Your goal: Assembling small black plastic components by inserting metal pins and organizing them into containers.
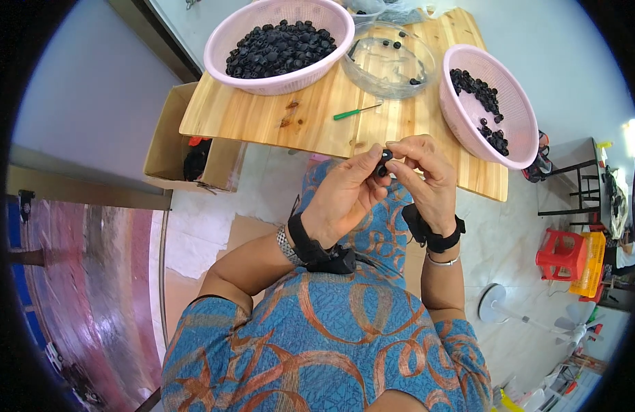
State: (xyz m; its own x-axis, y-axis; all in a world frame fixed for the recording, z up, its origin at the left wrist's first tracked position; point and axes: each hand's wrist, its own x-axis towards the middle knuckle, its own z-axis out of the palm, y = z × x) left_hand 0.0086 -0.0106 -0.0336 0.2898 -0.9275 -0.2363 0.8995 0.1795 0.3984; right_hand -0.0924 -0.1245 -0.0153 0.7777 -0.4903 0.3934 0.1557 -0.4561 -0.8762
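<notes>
The small black piece (382, 169) sits between the two sets of fingertips, in view right at the near edge of the wooden counter (249, 113), so the relation that matters is which side each hand meets it from. The left hand (341, 198) comes in from the near left and pinches it between thumb and forefinger, its other fingers curled below. The right hand (431, 172) comes in from the right with thumb and forefinger closed on the same piece, forefinger on the far side and thumb on the near side. The piece looks like two round parts end to end, its longer axis seeming to run from far right to near left, steeply; the fingers hide too much to tell whether they are joined. Beyond the hands, slightly to the left, a green-handled tool (347, 115) lies on the counter, handle left and thin shaft pointing right and a little far. The right pink basket (474, 113), partly filled with black parts, stands just beyond and to the right, nearer the right hand. The fuller left pink basket (286, 86) is well apart, far left, with a clear round tub (383, 89) between the baskets.
</notes>
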